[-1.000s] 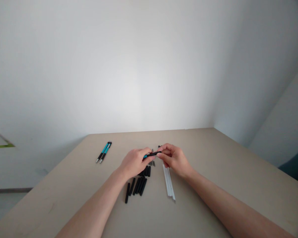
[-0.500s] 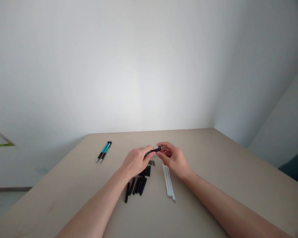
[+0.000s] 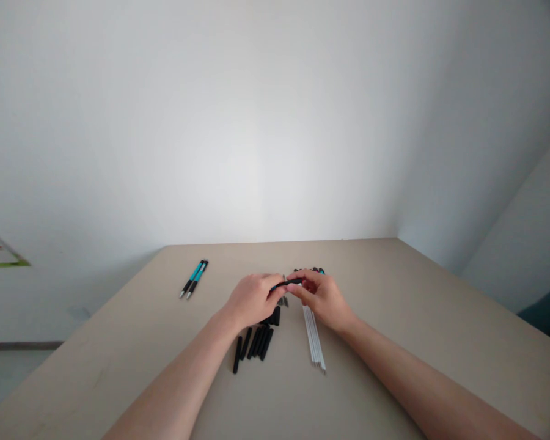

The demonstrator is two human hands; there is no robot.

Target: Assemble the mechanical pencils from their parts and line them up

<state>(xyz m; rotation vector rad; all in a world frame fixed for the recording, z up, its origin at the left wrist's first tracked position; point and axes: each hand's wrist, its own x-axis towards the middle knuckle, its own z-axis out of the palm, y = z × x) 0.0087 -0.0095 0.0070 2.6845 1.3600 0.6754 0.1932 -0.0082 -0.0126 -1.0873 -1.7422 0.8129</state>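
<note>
My left hand (image 3: 253,298) pinches one end of a black pen piece (image 3: 294,281) with a bit of blue near the fingers. From the other side, the fingertips of my right hand (image 3: 319,297) close on its right end. The piece lies nearly level above the table, its ends hidden by my fingers. Small metal springs (image 3: 284,301) show just below it. Under my left hand are short black sleeves (image 3: 277,316), partly covered, and several longer black tubes (image 3: 260,342). Thin white pen refills (image 3: 314,339) stretch toward me below my right hand.
Two blue and black pens (image 3: 194,280) lie side by side at the back left of the beige table (image 3: 132,342). Dark-tipped parts (image 3: 321,271) peek out behind my right hand. A pale wall (image 3: 275,122) rises beyond the table's far edge.
The pen piece has tipped to nearly level and sits slightly lower. My right fingers have come over its right end. The view has shifted slightly.
</note>
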